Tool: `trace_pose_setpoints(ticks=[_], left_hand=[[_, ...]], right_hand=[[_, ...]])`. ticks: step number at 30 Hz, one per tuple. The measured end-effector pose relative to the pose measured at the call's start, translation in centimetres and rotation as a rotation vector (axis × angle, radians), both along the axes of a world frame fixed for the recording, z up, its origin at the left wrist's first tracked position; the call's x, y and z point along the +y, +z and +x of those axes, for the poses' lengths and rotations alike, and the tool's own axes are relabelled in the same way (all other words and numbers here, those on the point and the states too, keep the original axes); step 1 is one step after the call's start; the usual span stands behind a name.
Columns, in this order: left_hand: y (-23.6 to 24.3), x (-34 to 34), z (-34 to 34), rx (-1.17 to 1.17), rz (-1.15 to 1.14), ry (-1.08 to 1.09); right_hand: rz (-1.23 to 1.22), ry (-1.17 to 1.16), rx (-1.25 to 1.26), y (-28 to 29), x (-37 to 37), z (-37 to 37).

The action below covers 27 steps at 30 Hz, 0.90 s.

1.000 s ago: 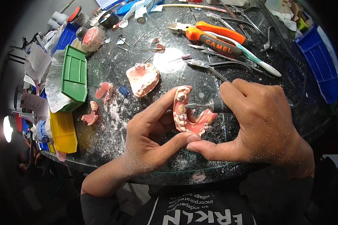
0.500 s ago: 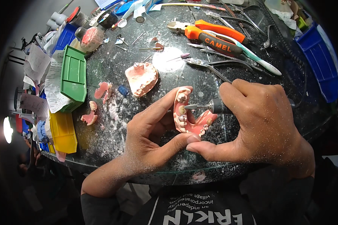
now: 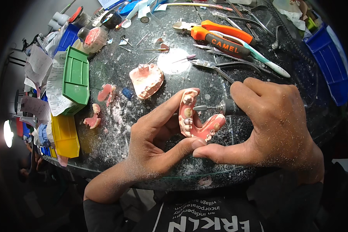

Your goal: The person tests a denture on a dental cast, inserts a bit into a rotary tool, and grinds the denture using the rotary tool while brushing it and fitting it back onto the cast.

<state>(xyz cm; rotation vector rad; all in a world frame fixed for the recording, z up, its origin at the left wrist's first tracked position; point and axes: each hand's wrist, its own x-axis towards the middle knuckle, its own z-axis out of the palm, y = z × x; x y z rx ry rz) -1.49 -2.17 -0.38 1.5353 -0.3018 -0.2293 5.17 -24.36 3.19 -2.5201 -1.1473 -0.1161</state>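
Here denture (image 3: 197, 120) arch opens rightward.

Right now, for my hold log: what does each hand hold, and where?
Left hand: pink denture, pinched at its curved ends. Right hand: rotary handpiece, gripped round its body.

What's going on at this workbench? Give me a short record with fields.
Left hand: holds a pink denture between fingers and thumb
Right hand: grips a rotary handpiece, its burr touching the denture
Behind: pink plaster cast, orange pliers, toothbrush
Left side: green bin, yellow bin
Tabletop: dark, dusted with white grindings
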Motion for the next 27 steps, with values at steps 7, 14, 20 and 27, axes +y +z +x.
trace_pose_setpoints(ticks=[7, 14, 20, 27], left_hand=[[0.05, 0.03, 0.00, 0.013, 0.002, -0.014], [-0.23, 0.03, -0.10, -0.015, 0.018, -0.006], [-0.11, 0.01, -0.20, -0.023, 0.019, -0.006], [0.01, 0.19, -0.10, -0.005, 0.038, -0.025]], right_hand=[[-0.037, -0.007, 0.018, 0.25, -0.05, -0.21], [-0.034, -0.012, 0.025, 0.13, -0.03, -0.19], [-0.039, -0.002, 0.041, 0.19, -0.02, -0.20], [-0.044, -0.008, 0.042, 0.19, -0.04, -0.30]])
